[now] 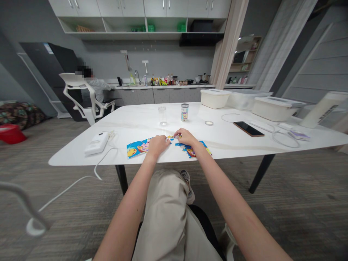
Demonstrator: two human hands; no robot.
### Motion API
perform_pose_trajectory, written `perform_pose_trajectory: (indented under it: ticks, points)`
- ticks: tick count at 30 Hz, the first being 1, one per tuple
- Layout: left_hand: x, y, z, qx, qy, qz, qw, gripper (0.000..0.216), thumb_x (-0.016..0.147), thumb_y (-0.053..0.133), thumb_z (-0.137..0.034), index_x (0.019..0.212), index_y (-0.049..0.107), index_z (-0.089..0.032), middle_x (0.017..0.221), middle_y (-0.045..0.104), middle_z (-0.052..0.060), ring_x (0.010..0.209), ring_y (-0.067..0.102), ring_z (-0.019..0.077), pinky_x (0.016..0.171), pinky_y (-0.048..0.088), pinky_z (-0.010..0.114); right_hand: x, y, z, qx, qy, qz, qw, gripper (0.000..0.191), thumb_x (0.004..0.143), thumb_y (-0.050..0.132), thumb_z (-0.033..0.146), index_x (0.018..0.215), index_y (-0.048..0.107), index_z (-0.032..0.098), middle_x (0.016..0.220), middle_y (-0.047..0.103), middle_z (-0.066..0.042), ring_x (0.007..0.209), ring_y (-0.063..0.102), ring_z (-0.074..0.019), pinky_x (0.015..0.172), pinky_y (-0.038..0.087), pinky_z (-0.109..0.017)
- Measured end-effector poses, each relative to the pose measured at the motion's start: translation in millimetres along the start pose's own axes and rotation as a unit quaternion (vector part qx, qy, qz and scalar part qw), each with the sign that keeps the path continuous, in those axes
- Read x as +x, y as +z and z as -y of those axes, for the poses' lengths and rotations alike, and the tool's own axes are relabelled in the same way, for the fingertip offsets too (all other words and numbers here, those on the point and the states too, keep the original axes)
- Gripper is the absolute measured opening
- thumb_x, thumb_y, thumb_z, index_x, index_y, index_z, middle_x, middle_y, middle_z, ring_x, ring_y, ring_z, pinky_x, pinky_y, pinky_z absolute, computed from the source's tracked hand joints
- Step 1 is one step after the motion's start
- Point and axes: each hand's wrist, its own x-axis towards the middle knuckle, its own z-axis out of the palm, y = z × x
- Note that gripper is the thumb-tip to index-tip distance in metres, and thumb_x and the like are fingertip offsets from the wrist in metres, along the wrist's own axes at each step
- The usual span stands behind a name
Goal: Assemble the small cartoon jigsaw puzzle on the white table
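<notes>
On the white table, a partly joined jigsaw puzzle [133,150] with blue, yellow and pink printing lies left of centre. My left hand [158,145] covers its right end, fingers curled in and pressed together; what they hold, if anything, is hidden. Just right of it, my right hand [187,137] pinches a small jigsaw piece [178,136] between thumb and fingers. Several loose jigsaw pieces [170,138] lie between my two hands. A second joined puzzle section [190,151] sits beneath my right wrist, partly covered by it.
Behind my hands stand a clear jar [162,116] and a printed canister [184,112], with a ring-shaped lid [209,123] nearby. A phone [248,129], cables and storage boxes [214,99] are on the right. A white power device [97,143] lies left. A person [98,88] sits beyond.
</notes>
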Motion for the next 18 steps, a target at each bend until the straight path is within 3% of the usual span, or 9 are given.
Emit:
perform_pose_trajectory:
  ticks: [7,12,15,18]
  points:
    - [-1,0,1,-0.001,0.024,-0.008,1.0,0.038,0.093,0.041,-0.036,0.109,0.073,-0.021,0.098,0.075,0.013,0.098,0.069,0.0294,0.081,0.051,0.036,2,2,-2,0.013,0.006,-0.05,0.999,0.027,0.08,0.052,0.004,0.091,0.073,0.017,0.097,0.064,-0.006,0.092,0.06,-0.0159,0.091,0.046,-0.027]
    - [-3,-5,-1,0.001,-0.052,-0.038,0.998,0.045,0.095,0.033,-0.034,0.108,0.072,-0.016,0.098,0.073,0.016,0.095,0.069,0.0293,0.08,0.051,0.037,-3,-6,-5,-0.013,0.169,-0.147,0.974,0.031,0.074,0.051,0.0,0.087,0.072,0.019,0.096,0.069,-0.007,0.09,0.063,-0.019,0.083,0.048,-0.029]
    - [-3,-8,-1,-0.003,-0.085,-0.043,0.995,0.041,0.091,0.038,-0.029,0.101,0.074,-0.013,0.097,0.073,0.017,0.095,0.069,0.0297,0.08,0.051,0.037,-7,-11,-2,-0.019,0.248,-0.138,0.959,0.024,0.074,0.056,0.005,0.083,0.075,0.019,0.092,0.073,-0.01,0.089,0.066,-0.0218,0.08,0.049,-0.029]
    - [-4,-10,-2,-0.008,-0.082,-0.043,0.996,0.04,0.088,0.042,-0.032,0.096,0.076,-0.014,0.094,0.074,0.017,0.093,0.07,0.0299,0.078,0.052,0.036,-6,-13,3,-0.014,0.253,-0.095,0.963,0.023,0.075,0.057,0.008,0.082,0.077,0.017,0.088,0.075,-0.012,0.087,0.068,-0.0226,0.079,0.049,-0.028]
